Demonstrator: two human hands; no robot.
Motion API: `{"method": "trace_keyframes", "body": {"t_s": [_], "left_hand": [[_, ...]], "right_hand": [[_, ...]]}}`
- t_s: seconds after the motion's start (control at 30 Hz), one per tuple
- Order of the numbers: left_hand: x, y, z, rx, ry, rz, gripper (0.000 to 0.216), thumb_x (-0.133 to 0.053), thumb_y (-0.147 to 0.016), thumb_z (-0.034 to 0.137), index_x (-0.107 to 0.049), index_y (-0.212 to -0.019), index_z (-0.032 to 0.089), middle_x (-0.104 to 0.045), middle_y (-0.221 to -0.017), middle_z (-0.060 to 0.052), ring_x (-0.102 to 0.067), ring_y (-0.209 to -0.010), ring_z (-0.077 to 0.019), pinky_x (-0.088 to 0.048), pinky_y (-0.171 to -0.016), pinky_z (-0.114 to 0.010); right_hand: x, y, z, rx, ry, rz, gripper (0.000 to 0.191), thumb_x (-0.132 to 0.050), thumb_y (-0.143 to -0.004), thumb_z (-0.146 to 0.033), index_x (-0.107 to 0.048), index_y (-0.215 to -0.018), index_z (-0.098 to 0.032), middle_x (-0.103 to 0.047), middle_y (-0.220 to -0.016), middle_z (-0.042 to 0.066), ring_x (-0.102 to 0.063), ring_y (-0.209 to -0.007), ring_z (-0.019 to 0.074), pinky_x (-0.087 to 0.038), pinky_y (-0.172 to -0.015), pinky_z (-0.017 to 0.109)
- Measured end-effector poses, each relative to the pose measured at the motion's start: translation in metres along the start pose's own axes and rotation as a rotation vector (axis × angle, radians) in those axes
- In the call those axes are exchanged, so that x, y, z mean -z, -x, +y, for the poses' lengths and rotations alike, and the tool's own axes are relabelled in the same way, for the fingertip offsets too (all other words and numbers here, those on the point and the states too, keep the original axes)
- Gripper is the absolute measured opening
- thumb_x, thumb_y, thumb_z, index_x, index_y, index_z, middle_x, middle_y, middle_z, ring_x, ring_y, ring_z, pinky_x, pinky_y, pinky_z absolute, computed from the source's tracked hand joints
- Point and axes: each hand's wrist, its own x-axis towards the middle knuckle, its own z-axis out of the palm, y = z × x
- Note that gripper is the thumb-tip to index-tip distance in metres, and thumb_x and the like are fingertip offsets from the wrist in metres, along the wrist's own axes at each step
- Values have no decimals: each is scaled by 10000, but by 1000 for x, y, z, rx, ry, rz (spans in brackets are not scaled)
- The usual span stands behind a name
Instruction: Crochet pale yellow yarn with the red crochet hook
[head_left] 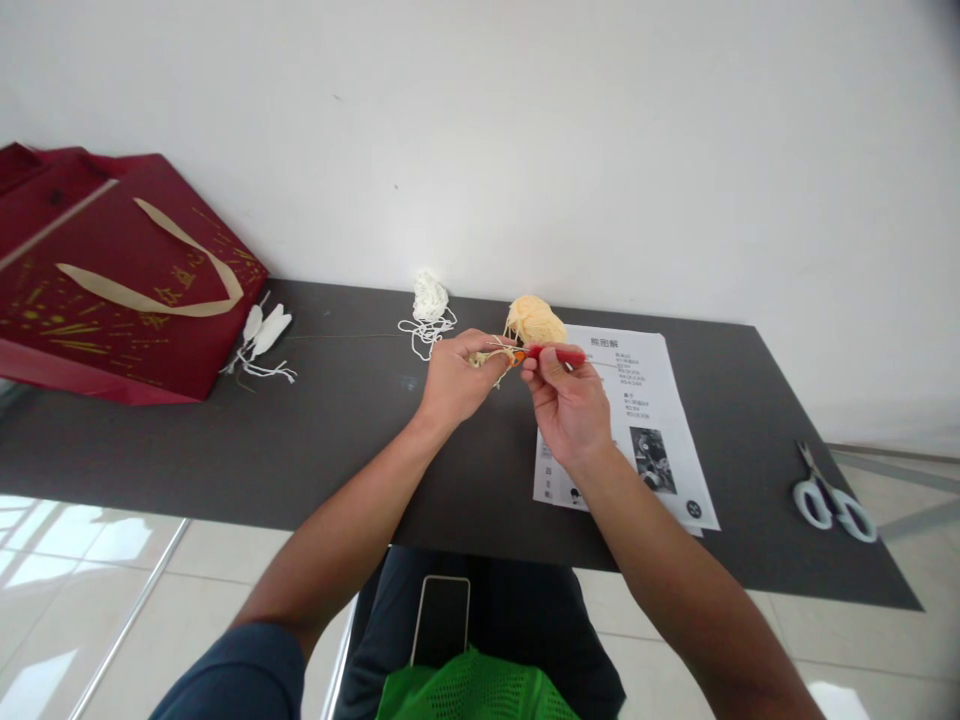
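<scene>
My left hand point(463, 375) is closed on a small piece of yellow crochet work point(495, 357), mostly hidden by the fingers. An orange bit shows at its right edge. With a pinch grip, my right hand point(571, 405) holds a crochet hook point(556, 355) by its red handle, and the tip points left into the yellow work. Both hands nearly meet above the dark table. Just behind them sits a ball of pale yellow yarn point(535, 320). Printed sheets point(652, 380) with text and a photo lie under my right hand.
White yarn point(430, 298) lies loosely near the wall. Farther left are white pieces with loose threads point(266, 332) beside a dark red gift bag point(135, 290). Scissors point(832, 500) rest near the table's right edge. A phone point(441, 618) lies on my lap.
</scene>
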Motion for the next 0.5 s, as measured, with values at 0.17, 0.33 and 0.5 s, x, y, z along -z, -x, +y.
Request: {"method": "trace_keyframes", "body": {"t_s": [0.17, 0.33, 0.5], "left_hand": [[-5, 5, 1, 42, 58, 44, 210, -754, -742, 174, -837, -930, 218, -785, -958, -56, -702, -912, -199, -546, -831, -311], [-15, 8, -3, 177, 270, 38, 318, -804, -695, 208, -816, -1013, 195, -779, -861, -42, -690, -749, -161, -543, -704, -281], [-18, 8, 1, 217, 275, 43, 185, -815, -704, 238, -804, -876, 171, -755, -750, -25, -650, -646, -130, -500, -639, -254]], "right_hand": [[-3, 1, 3, -12, 16, -1, 181, -854, -782, -318, -724, -850, -212, -752, -839, -30, -674, -692, 71, -612, -659, 185], [-3, 1, 3, -7, 6, -9, 197, -863, -769, -329, -725, -833, -204, -741, -845, -24, -638, -675, 64, -575, -641, 185], [0, -1, 3, 33, 27, 16, 186, -862, -773, -330, -729, -821, -210, -733, -834, -18, -614, -670, 68, -543, -642, 204]]}}
